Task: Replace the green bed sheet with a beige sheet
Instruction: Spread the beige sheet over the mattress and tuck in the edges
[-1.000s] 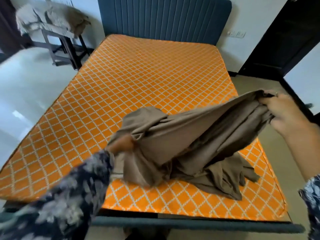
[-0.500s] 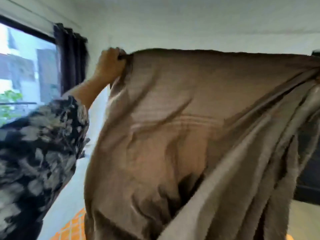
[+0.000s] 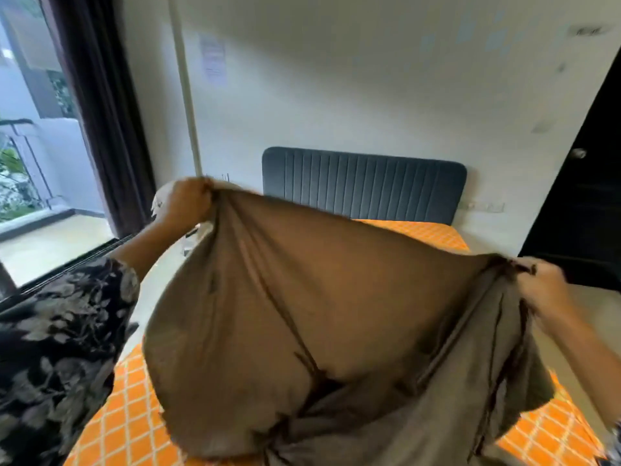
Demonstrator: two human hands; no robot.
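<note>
**Sheet Comes Down a Bit, and the Bed Shows Again**

Half a second ago the beige sheet (image 3: 302, 297) filled almost the whole view and hid the bed. Now it hangs lower, and the far end of the bed can be seen over its top edge.

Closest to us, the bottom of the sheet bunches up in folds over the near edge of the orange mattress (image 3: 117, 425). The sheet puffs out like a big balloon in the middle.

Up on the left side, the left hand (image 3: 186, 203) is curled tight, with a corner of the sheet bunched up inside its fingers. Over on the right, and lower down, the right hand (image 3: 541, 280) pinches the other top corner with its fingers closed on the cloth. The sheet is pulled wide between the two hands.

Past the sheet, the far right corner of the mattress peeks out. Behind it stands the dark blue headboard (image 3: 363, 181) against the white wall (image 3: 336, 79).
</note>
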